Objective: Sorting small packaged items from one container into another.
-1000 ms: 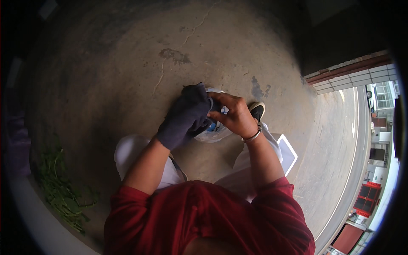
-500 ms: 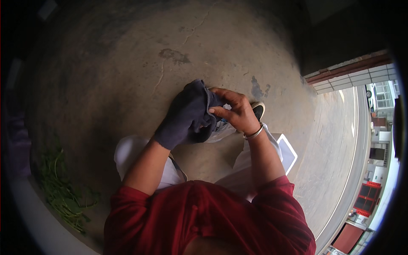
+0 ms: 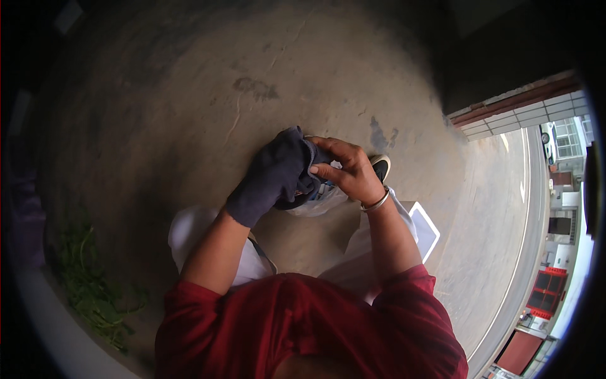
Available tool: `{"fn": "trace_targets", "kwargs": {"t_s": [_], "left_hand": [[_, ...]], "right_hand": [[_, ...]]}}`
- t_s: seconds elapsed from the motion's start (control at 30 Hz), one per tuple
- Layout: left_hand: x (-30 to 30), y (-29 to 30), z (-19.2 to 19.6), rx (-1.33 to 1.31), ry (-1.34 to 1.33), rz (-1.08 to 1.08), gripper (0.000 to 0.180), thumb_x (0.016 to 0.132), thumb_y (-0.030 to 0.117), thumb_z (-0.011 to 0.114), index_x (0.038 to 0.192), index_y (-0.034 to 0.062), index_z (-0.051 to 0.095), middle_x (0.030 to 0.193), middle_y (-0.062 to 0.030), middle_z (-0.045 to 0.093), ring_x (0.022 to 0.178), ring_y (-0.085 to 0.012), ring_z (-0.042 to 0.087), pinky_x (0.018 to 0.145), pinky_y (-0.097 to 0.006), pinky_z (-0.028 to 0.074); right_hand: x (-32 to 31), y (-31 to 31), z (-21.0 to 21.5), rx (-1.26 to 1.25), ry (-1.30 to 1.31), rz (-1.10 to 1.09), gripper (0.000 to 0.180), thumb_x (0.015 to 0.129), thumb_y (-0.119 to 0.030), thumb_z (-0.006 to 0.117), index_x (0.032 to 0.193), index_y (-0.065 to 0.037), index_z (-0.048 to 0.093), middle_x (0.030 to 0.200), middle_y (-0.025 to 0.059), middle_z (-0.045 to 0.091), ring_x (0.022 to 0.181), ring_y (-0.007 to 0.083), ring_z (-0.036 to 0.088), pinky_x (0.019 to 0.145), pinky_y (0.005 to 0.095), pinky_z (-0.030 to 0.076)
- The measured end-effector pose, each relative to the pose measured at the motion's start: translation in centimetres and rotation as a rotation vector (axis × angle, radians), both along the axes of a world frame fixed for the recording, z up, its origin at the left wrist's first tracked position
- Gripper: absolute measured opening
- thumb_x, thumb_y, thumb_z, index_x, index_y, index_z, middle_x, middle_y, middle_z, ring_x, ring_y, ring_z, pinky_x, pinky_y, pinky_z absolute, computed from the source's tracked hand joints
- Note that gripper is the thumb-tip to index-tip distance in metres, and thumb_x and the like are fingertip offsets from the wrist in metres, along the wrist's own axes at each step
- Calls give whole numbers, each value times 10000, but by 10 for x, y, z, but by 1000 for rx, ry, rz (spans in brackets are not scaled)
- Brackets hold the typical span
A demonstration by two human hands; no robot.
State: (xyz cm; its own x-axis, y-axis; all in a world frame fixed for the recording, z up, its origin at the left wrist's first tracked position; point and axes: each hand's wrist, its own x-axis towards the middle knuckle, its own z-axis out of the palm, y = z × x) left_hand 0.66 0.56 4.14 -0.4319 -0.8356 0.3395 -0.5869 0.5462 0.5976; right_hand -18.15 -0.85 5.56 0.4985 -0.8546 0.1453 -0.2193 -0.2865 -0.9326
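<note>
Dark glove [image 3: 278, 174] on left hand [image 3: 268, 180]; bare right hand [image 3: 347, 170] pinches its fingertip; one plastic bag [image 3: 315, 201] beneath.

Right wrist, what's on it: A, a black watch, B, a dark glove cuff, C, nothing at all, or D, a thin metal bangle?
D: a thin silvery bangle circles the bare right hand at the wrist, while the dark glove covers only the left hand.
</note>
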Motion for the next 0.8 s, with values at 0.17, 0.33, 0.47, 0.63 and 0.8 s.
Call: {"fn": "trace_targets", "kwargs": {"t_s": [0.17, 0.33, 0.47, 0.63, 0.8], "left_hand": [[-4, 14, -26, 452, 459, 16, 391, 742, 182, 655, 1070, -4, 551, 1097, -206, 560, 996, -357, 557, 844, -371, 476], [0, 16, -33, 862, 1004, 106, 292, 798, 154, 619, 1045, 5, 576, 1081, -162, 586, 973, -294, 567, 841, -339, 464], [-6, -1, -36, 31, 239, -26, 244, 809, 155, 614, 1012, 65, 513, 887, -98, 562, 865, -254, 562, 755, -340, 468], [-12, 4, -27, 302, 579, 87, 330, 776, 130, 626, 1085, 59, 535, 983, -130, 587, 881, -272, 585, 768, -354, 475], [-12, 4, -14, -17, 393, 133, 203, 827, 145, 563, 1002, 45, 543, 901, -163, 563, 837, -322, 568, 709, -404, 469]], "right_hand": [[2, 11, 0, -257, 299, 21, 504, 711, -104, 780, 1148, 47, 579, 978, 206, 640, 802, 326, 641, 703, 347, 511], [9, 12, -4, -310, 262, -2, 489, 709, -142, 763, 1143, 2, 590, 898, 183, 629, 743, 323, 621, 660, 370, 490], [4, 5, -10, -218, 112, 0, 487, 747, -162, 758, 1161, 18, 575, 939, 165, 643, 792, 259, 634, 710, 329, 492], [1, 4, -12, 381, -209, -124, 477, 820, -200, 733, 1166, 71, 547, 980, 75, 643, 893, 128, 583, 805, 262, 465], [10, 3, -7, 519, -304, -139, 384, 884, -200, 662, 1159, 49, 561, 982, 57, 633, 893, 108, 579, 804, 250, 469]]}}
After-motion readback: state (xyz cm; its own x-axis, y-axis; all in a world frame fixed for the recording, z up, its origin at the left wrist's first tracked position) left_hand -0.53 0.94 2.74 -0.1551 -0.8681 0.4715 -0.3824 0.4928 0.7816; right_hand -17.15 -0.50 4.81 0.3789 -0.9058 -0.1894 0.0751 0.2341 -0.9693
